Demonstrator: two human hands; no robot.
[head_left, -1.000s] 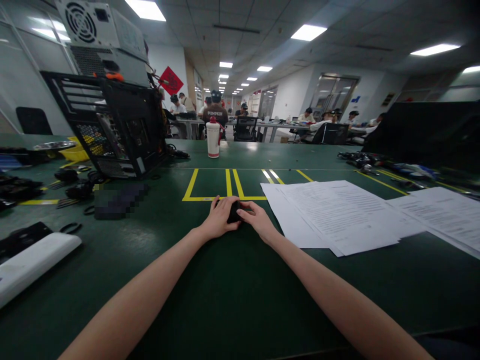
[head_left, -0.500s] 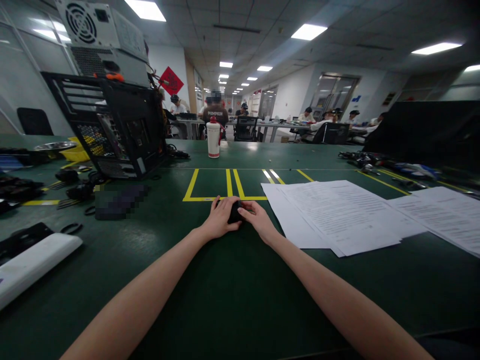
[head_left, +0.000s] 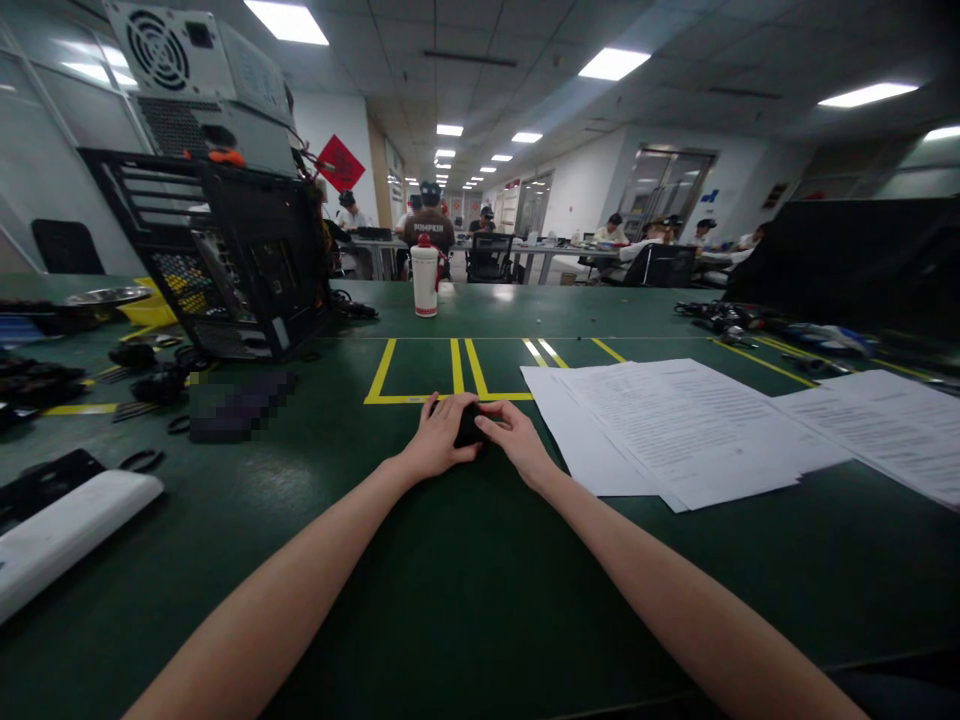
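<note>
A small black object (head_left: 468,428) is at the middle of the green table (head_left: 480,570). Most of it is hidden by my fingers, so its kind does not show. My left hand (head_left: 439,436) is closed over its top and left side, the thumb low on the near side. From the right, my right hand (head_left: 515,438) grips its edge between thumb and fingers. Just beyond both hands runs a line of yellow tape (head_left: 405,400) stuck to the tabletop.
Printed sheets (head_left: 675,430) lie to the right. On the left stand a computer case (head_left: 255,250), with a power supply (head_left: 202,55) on top, and a white elongated object (head_left: 82,535). A white bottle (head_left: 425,280) stands farther back. Several people sit at distant desks.
Both hands stay in the same place on the black object. The whole view has shifted very slightly; nothing on the table has visibly moved.
</note>
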